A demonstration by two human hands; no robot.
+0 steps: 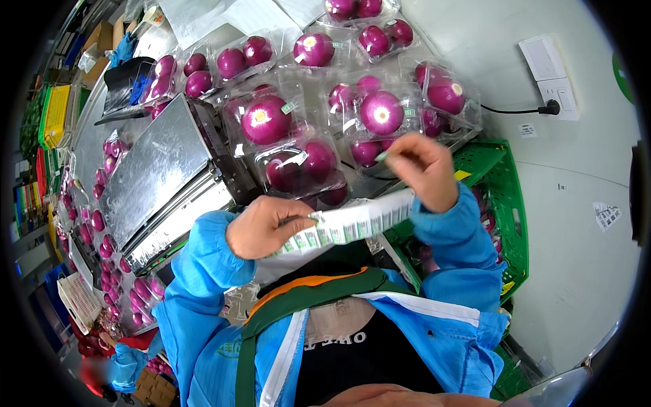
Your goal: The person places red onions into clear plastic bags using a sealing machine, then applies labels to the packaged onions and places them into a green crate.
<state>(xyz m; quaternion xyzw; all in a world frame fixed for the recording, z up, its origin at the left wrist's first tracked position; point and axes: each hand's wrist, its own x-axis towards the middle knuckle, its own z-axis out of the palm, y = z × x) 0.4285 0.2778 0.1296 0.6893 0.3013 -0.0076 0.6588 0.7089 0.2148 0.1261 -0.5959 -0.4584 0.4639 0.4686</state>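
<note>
My left hand (269, 226) pinches one end of a long strip of printed barcode labels (356, 224), white with green. The strip stretches across my body and passes below my right wrist. Between the thumb and forefinger of my right hand (427, 170) is a small label (382, 156); the fingers are slightly blurred. Just beyond it sits a clear plastic clamshell pack of red onions (382, 113), bearing a small label. Another labelled onion pack (266, 119) stands to its left. Nearer to my left hand lies a clamshell with dark red onions (300, 165).
A metal wrapping machine (157, 168) stands to my left, with many packed onions beyond it. On my right are a green plastic crate (516, 224) and a wall with a power socket (558, 96). A person in blue (127, 364) is at lower left.
</note>
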